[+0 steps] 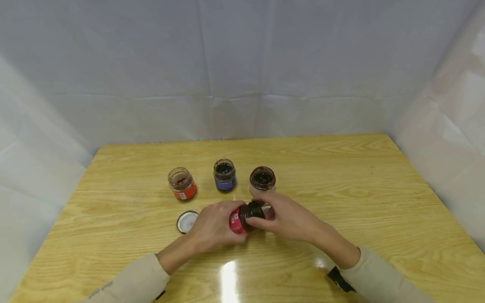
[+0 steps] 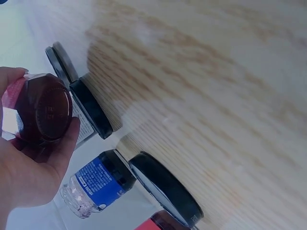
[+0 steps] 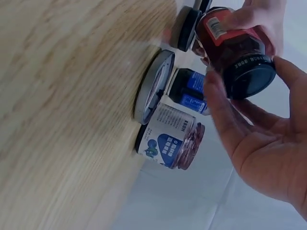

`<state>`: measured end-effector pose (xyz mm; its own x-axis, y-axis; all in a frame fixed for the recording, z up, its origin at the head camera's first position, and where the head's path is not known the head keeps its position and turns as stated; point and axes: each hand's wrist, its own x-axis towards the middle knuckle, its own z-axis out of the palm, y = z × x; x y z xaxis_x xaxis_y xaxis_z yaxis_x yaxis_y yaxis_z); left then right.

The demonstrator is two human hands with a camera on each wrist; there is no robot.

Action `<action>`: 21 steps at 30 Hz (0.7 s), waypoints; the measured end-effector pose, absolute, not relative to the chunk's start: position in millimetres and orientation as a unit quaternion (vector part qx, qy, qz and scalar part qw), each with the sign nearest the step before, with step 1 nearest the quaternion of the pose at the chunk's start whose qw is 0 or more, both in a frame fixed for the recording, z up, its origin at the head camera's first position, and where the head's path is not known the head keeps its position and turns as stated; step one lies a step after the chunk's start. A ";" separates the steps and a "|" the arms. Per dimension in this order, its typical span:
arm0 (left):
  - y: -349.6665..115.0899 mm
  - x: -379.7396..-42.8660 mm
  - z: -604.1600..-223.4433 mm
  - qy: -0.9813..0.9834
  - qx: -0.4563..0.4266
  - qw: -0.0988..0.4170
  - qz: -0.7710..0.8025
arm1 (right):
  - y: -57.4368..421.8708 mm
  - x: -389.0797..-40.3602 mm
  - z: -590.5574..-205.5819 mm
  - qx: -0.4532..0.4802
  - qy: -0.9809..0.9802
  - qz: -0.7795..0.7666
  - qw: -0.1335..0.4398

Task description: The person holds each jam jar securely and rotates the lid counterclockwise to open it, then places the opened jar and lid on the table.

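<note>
Near the middle of the table, a dark jar with a red label (image 1: pixel 236 221) is held tilted on its side above the wood. My left hand (image 1: pixel 217 225) grips the jar's body. Its black lid (image 3: pixel 249 76) sits on the mouth, and my right hand (image 1: pixel 288 216) holds that lid between thumb and fingers. In the left wrist view the jar's dark glass base (image 2: pixel 52 111) faces the camera. Whether the lid is fully threaded cannot be seen.
Behind the hands stand three lidless jars: an orange-labelled jar (image 1: pixel 183 187), a blue-labelled jar (image 1: pixel 225 179) and a white-labelled jar (image 1: pixel 262 180). An upturned lid (image 1: pixel 187 221) lies by my left hand. Another lid (image 3: pixel 153 88) lies before the white-labelled jar.
</note>
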<state>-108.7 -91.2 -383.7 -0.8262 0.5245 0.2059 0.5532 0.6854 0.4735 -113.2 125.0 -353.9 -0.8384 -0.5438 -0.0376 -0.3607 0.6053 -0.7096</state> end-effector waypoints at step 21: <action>-91.6 -108.2 -383.2 -0.921 -0.288 0.033 -0.261 | 129.7 -113.3 -355.4 -0.256 0.874 -0.388 0.139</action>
<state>-108.2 -91.6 -383.2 -0.8314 0.5138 0.2116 0.5485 0.6978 0.4606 -113.3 129.7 -355.4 -0.8305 -0.5552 -0.0447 -0.3390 0.5676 -0.7503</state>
